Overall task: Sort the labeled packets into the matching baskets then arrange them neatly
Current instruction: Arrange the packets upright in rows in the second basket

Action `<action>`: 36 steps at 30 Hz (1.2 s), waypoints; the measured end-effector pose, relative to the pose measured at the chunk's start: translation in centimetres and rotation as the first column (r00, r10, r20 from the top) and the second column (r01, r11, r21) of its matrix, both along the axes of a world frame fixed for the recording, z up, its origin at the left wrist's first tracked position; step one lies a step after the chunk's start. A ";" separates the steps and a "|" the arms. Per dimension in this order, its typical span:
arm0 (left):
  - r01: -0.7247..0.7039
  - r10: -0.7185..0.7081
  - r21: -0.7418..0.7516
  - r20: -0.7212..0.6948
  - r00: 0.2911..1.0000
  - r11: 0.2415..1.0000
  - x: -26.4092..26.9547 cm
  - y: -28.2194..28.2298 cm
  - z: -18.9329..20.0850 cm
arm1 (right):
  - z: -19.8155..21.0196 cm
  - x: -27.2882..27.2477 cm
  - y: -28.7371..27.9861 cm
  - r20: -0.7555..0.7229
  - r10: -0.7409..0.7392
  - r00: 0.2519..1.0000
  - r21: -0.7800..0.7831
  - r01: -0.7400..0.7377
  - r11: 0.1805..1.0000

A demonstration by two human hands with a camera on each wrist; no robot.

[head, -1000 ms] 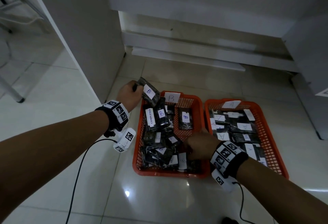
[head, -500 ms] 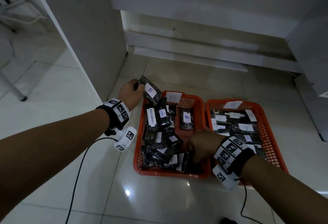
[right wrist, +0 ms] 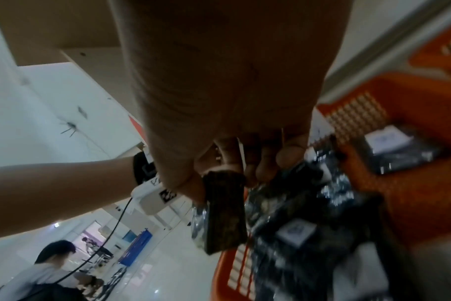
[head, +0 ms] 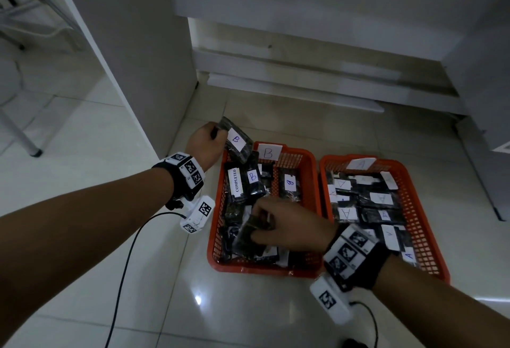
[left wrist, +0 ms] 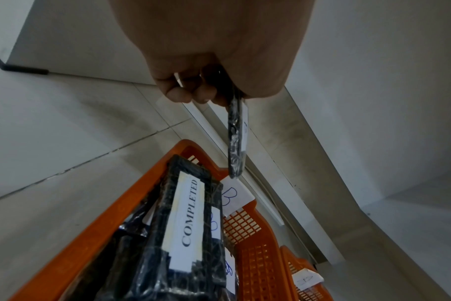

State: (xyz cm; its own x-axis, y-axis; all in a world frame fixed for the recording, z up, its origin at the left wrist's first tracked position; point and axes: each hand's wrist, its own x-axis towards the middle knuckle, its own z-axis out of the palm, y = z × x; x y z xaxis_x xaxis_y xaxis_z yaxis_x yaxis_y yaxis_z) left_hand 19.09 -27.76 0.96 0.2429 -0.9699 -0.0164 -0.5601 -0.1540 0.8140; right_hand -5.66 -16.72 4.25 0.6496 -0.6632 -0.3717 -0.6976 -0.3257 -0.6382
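Observation:
Two orange baskets stand side by side on the floor. The left basket (head: 309, 171) carries a "B" tag and holds several dark packets with white labels; the right basket (head: 422, 226) carries an "A" tag and holds packets marked A. My left hand (head: 205, 143) holds a packet marked B (head: 237, 140) above the far left corner of the B basket; the left wrist view shows that packet (left wrist: 236, 138) edge-on, pinched by my left hand (left wrist: 206, 89). My right hand (head: 278, 226) grips a dark packet (head: 249, 233) over the middle of the B basket; the same packet (right wrist: 224, 211) hangs from my right hand (right wrist: 234, 163).
A packet labelled "COMPLETED" (head: 236, 187) lies at the far left of the B basket. A white cabinet panel (head: 132, 52) stands close on the left, a low ledge (head: 292, 85) behind the baskets. A seated person (right wrist: 52, 270) shows far off in the right wrist view.
My right hand has moved left from the near right part of the B basket to its middle and now holds a dark packet. My left hand has stayed with its B packet.

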 end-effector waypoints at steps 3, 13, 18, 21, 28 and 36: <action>0.015 -0.015 -0.004 0.003 1.000 1.000 -0.1 0.3 0.4 | -2.7 1.3 2.1 0.086 -0.133 0.987 0.040 0.129 0.991; 0.180 -0.181 -0.024 -0.017 0.983 0.983 -1.2 0.1 1.6 | -3.4 -1.5 0.2 0.118 -0.349 0.930 -0.378 0.367 0.850; 0.484 -0.483 0.037 -0.029 0.875 0.874 -4.7 0.7 2.8 | -3.1 -4.1 -4.0 0.441 -0.678 0.587 0.167 0.689 0.705; 0.652 -0.654 0.096 -0.017 0.756 0.752 -7.0 1.2 2.5 | -3.1 -5.2 -4.9 0.445 -0.630 0.637 0.200 0.615 0.763; 0.591 -0.624 0.217 0.389 0.678 0.777 -7.9 0.9 -0.5 | -3.4 -8.0 -4.6 0.145 -0.619 0.772 0.062 0.617 0.784; 0.558 -0.569 0.146 0.360 0.739 0.817 -6.7 -0.1 -1.1 | -6.9 -5.7 -2.5 -0.228 -0.365 0.902 -0.245 0.310 0.919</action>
State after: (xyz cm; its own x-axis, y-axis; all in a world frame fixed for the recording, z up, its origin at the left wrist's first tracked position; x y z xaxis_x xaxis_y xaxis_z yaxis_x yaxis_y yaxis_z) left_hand 12.44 -27.87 -0.14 -0.3553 -0.9322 -0.0698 -0.8071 0.2683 0.5259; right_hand -11.39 -19.17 -2.61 0.2694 -0.9025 -0.3361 -0.9215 -0.1401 -0.3623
